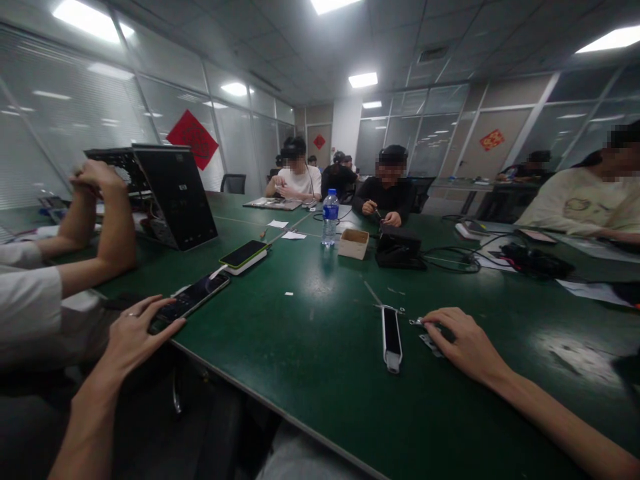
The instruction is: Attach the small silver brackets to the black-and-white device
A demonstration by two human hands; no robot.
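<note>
My left hand (137, 337) rests with spread fingers at the lower end of a dark phone (197, 295), near the table's edge. On the right, my right hand (463, 340) has its fingertips at a small metallic piece (416, 322) on the green table (310, 360); whether they grip it is unclear. Partly under that hand lies a flat, shiny piece (431, 345). Left of it is a long, narrow device (391, 339) with a black face and pale frame, a thin strip (373, 293) beside its top end. A tiny ring (402, 309) lies close by.
Beyond stand a water bottle (330, 217), a small open box (353, 244) and a black object (399, 247) with cables. A green-edged phone (243, 254) lies left of centre. At the left, a person's arms rest by a computer case (173, 197). Several people sit around.
</note>
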